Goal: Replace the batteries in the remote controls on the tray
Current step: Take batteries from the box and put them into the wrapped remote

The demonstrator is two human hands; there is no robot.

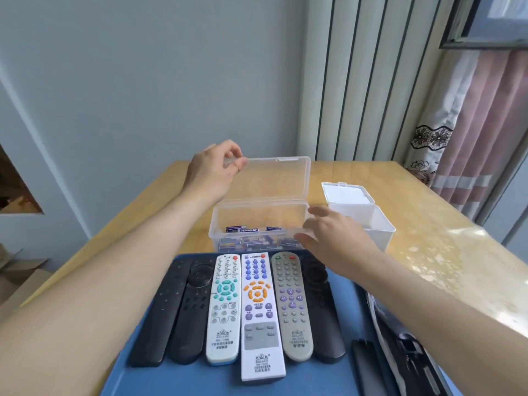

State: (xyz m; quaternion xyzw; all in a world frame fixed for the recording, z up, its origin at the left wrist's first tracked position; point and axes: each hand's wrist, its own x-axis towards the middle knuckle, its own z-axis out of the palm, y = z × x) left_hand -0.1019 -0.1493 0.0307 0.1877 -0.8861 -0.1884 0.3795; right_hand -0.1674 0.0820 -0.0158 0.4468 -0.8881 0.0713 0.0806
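Several remote controls lie side by side on a blue tray (353, 332): black ones (160, 318) at the left, a white one with teal buttons (224, 310), a white one with orange buttons (260, 315), a grey one (291, 307) and a black one (323, 318). Behind the tray stands a clear plastic box (257, 221) holding several blue batteries (248, 237). My left hand (213, 170) pinches the top left corner of its raised lid (277, 178). My right hand (334, 235) holds the box's right front rim, thumb in front.
A second, white-looking box (368, 224) with its lid up stands right of the clear box. Dark objects (400, 352) lie at the tray's right edge. The wooden table (428, 218) meets a wall behind and a curtain at the right.
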